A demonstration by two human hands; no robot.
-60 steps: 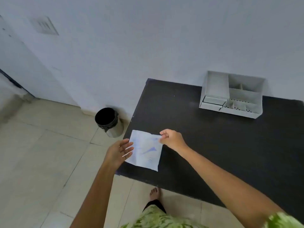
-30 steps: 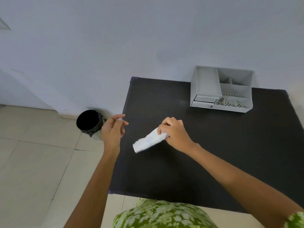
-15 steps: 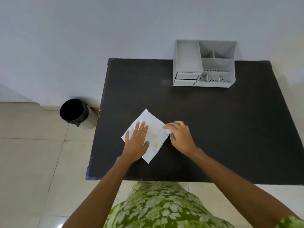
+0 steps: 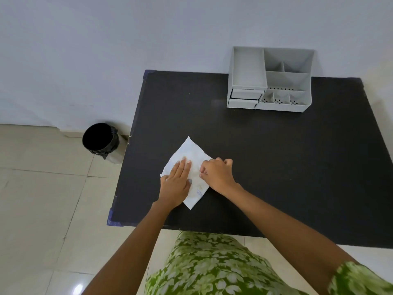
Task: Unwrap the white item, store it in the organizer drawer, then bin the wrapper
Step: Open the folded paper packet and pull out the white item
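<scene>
The white item [image 4: 190, 151] is a flat white packet with faint blue print, lying as a diamond on the black table [image 4: 276, 158] near its left front part. My left hand [image 4: 176, 185] lies flat on the packet's left half, fingers stretched out and pressing down. My right hand [image 4: 217, 175] has its fingers curled and pinches the packet's right edge. The grey organizer [image 4: 248, 70] stands at the table's back edge against the wall, with two shut drawers [image 4: 244, 98] stacked at its lower left. The contents of the packet are hidden.
A round bin [image 4: 114, 157] with a black liner stands on the tiled floor beside the table's left edge, by the wall. The organizer's open compartments [image 4: 287, 77] look empty. My green patterned clothing shows at the bottom.
A second ago my right hand held the packet folded above the table. Now it lies spread flat, my left hand has come down on it and my right hand grips its right edge.
</scene>
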